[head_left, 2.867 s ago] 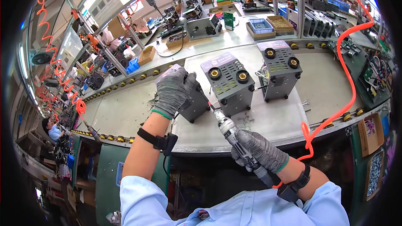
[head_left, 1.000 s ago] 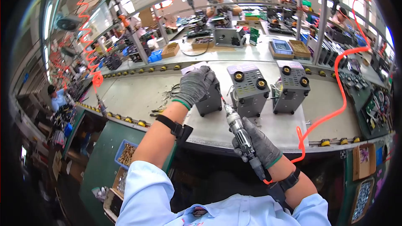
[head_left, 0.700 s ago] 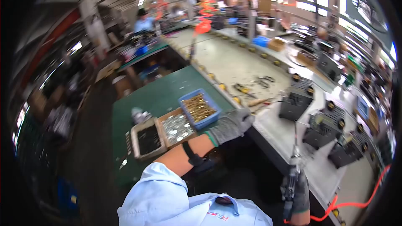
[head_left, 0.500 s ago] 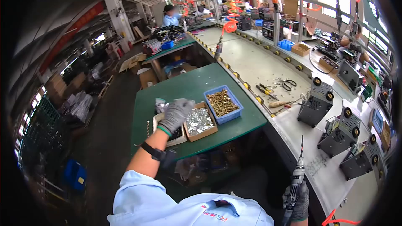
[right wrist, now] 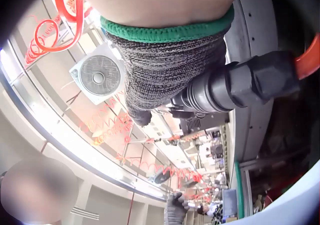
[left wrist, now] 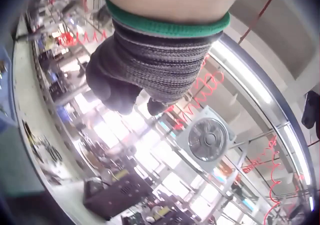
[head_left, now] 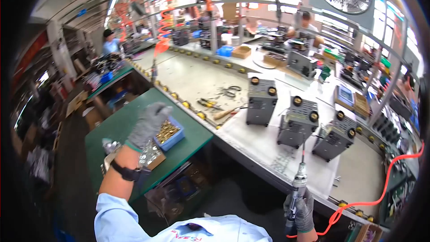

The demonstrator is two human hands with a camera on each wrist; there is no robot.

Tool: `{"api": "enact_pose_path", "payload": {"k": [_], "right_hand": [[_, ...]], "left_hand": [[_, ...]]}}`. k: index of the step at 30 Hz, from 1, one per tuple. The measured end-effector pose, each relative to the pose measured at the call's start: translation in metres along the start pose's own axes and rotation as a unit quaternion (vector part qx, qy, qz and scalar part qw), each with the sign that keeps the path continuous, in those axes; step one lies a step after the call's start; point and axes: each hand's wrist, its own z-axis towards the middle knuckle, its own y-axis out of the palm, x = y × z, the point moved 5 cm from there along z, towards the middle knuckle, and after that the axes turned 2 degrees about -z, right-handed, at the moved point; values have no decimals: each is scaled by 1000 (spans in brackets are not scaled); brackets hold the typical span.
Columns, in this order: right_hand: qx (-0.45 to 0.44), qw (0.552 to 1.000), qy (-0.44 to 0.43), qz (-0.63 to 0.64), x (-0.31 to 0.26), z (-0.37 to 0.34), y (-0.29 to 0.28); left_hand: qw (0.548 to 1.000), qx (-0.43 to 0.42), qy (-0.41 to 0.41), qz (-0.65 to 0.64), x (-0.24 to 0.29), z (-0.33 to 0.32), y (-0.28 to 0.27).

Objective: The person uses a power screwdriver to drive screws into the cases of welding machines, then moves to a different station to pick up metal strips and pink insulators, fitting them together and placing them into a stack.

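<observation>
1. I see the left glove (head_left: 150, 123) and right glove (head_left: 304, 210) in streaky grey knit with bright green cuffs (left wrist: 170, 30).
2. The driver (head_left: 299, 183) reads silver and black to me; its hose (head_left: 389, 170), vivid orange-red.
3. I get a deep green table (head_left: 192, 129), a blue bin (head_left: 175, 142) and brassy gold screws (head_left: 166, 130).
4. The cases (head_left: 261, 105) show dark grey, their round sockets (head_left: 272, 91) black with gold centres.
5. I see a pale blue shirt (head_left: 219, 229) with largely red lettering (head_left: 186, 236).

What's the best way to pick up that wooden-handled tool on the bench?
Probably by the middle of its wooden handle, pinched across from above. The handle is rounded, thicker than the rest and lies flat with nothing over it; the thin end points toward the leftmost grey box, so that side looks tighter.
</observation>
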Motion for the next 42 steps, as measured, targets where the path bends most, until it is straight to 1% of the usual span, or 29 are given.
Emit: {"api": "enact_pose_path", "payload": {"k": [2, 3, 4, 5, 6, 7, 8, 10, 11, 12, 14, 16, 17, 18, 19, 23, 26, 28, 30, 31, 32, 33, 34, 36, 37, 38, 39, 40, 42], "right_hand": [[93, 996, -14, -3, -12, -9, -22], [115, 993, -19, -18, -16, -12, -38], [137, 990, -24, -33, -20, -15, -54], [175, 984, -40, -12, -28, -17, -62], [212, 975, -57, 9, -36, -20, -72], [236, 969, -62, 27, -31, -22, -94], [223, 972, -70, 33, -17, -26, -128], [281, 955, -94, 23, -31, -33, -143], [303, 947, -94, 47, -30, -36, -156], [312, 944, -94, 49, -25, -41, -171], [342, 934, -75, 74, -6, -50, -207], [353, 928, -59, 106, 18, -59, -243], [322, 930, -65, 164, 25, -59, -253], [294, 927, -69, 223, 23, -56, -244], [326, 911, -81, 238, 19, -58, -241], [323, 919, -84, 211, 10, -54, -231], [342, 918, -57, 190, 9, -50, -230], [344, 919, -47, 185, 7, -47, -230], [345, 920, -39, 181, 9, -48, -231], [330, 924, -34, 191, 12, -48, -236], [314, 927, -28, 201, 15, -48, -238], [317, 927, -28, 201, 17, -50, -238], [322, 926, -26, 197, 18, -51, -238], [333, 923, -33, 192, 13, -50, -239], [312, 931, -17, 188, 11, -49, -235], [289, 940, 2, 184, 10, -47, -232], [341, 923, 3, 179, 17, -49, -240], [339, 924, 5, 178, 19, -47, -241], [319, 929, 34, 184, 19, -44, -244]], "left_hand": [[981, -91, -40, -169, 31, 37, 79], [976, -150, -38, -152, 60, 52, 108], [981, -155, 3, -120, 72, 73, 141], [983, -161, 9, -83, 57, 108, 190], [989, -143, 14, -19, 75, 119, 208], [991, -131, -21, -4, 75, 137, 238], [990, -140, -14, -10, 88, 142, 247], [989, -136, -41, 49, 109, 145, 258], [992, -122, -14, 21, 98, 153, 269], [991, -130, -8, 21, 92, 152, 269], [979, -154, 56, -117, 88, 144, 267], [985, -139, 45, -94, 86, 115, 255], [980, -124, 74, -133, 90, 95, 243], [973, -113, 102, -171, 89, 72, 234], [973, -131, 83, -169, 73, 52, 233], [967, -157, 50, -196, 38, -5, 246], [938, -208, 18, -278, 9, -11, 265], [934, -212, 23, -285, 4, 1, 275], [978, -163, 10, -127, 4, 20, 280], [990, -118, 38, -68, 16, 31, 279], [989, -110, 64, -82, -12, 48, 305], [990, -124, 71, -21, -13, 59, 307], [986, -138, 81, 38, -4, 71, 306], [924, -245, 75, 285, 12, 84, 284], [922, -239, 122, 278, 21, 86, 271], [921, -241, 125, 279, 31, 85, 268], [956, -241, 117, 120, 56, 84, 262], [966, -232, 104, -42, 82, 82, 255], [940, -291, 99, -151, 151, 69, 263]]}}
